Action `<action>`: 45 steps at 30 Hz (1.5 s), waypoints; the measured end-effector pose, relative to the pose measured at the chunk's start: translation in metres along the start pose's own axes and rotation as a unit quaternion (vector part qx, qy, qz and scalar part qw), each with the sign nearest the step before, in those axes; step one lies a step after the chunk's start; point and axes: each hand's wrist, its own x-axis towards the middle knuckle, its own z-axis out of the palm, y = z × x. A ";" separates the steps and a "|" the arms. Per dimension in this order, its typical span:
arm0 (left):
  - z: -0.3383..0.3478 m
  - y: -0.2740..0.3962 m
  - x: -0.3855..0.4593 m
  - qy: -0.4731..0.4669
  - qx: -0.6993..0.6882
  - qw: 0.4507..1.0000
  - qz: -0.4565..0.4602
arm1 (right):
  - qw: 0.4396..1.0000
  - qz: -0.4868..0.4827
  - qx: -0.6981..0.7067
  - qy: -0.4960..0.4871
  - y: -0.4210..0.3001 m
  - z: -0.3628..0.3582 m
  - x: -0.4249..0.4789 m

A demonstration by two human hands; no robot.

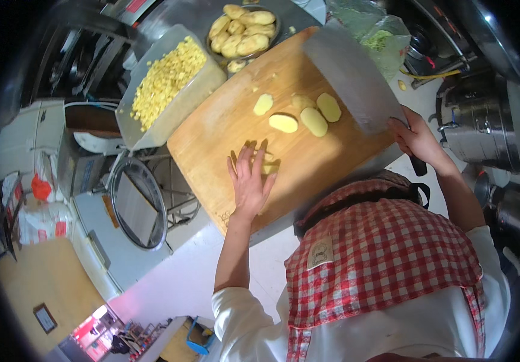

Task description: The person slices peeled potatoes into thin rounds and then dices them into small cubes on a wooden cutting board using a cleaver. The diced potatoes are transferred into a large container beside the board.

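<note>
On a wooden cutting board [223, 131] lie several potato slices; two of them, one oval slice [314, 122] and another [329, 107], are at the right of the group. My right hand [416, 138] grips the black handle of a broad cleaver [355, 77], its blade raised over the board's right part. My left hand [251, 176] is spread, palm down, at the board's near left, over or beside pale potato pieces [269, 169] partly hidden by the fingers. Whether it presses on them cannot be told.
A translucent plastic bin [128, 131] of diced potato stands against the board's left edge. Beyond the board are a bowl of peeled potatoes [244, 34] and a plastic bag [388, 50] with green pieces. A large steel pot [477, 126] stands at the right, a round metal-rimmed tray [165, 217] at the left.
</note>
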 end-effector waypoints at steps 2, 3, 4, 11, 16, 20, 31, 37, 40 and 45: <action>0.003 0.015 0.036 0.020 0.003 0.998 0.066 | 1.000 -0.004 0.002 0.030 0.005 -0.012 -0.010; 0.009 0.023 0.056 0.030 0.006 0.995 0.097 | 0.999 -0.005 0.004 0.043 0.009 -0.014 -0.014; 0.017 0.034 0.077 0.043 -0.009 0.987 0.156 | 0.998 -0.004 0.035 0.049 0.016 -0.014 -0.015; 0.036 0.057 0.131 -0.138 0.075 0.948 0.275 | 0.999 0.026 0.026 0.035 0.048 -0.024 -0.038; 0.026 0.072 0.161 -0.099 0.006 0.946 0.308 | 0.995 0.044 0.050 0.070 0.064 -0.034 -0.047; 0.051 0.068 0.184 -0.129 0.083 0.919 0.363 | 0.996 0.042 0.048 0.070 0.061 -0.041 -0.051; 0.064 0.094 0.092 -0.116 0.153 0.937 0.293 | 0.998 0.033 0.001 0.056 0.052 -0.033 -0.046; 0.032 0.061 0.086 -0.043 -0.012 0.988 0.146 | 0.976 -0.056 -0.209 -0.036 0.036 -0.033 -0.026; 0.019 0.027 0.102 -0.043 0.032 0.994 0.094 | 0.972 -0.087 -0.214 -0.031 0.034 -0.029 -0.020; 0.023 0.042 0.101 -0.018 0.007 0.997 0.081 | 0.982 -0.067 -0.178 -0.008 0.038 -0.032 -0.016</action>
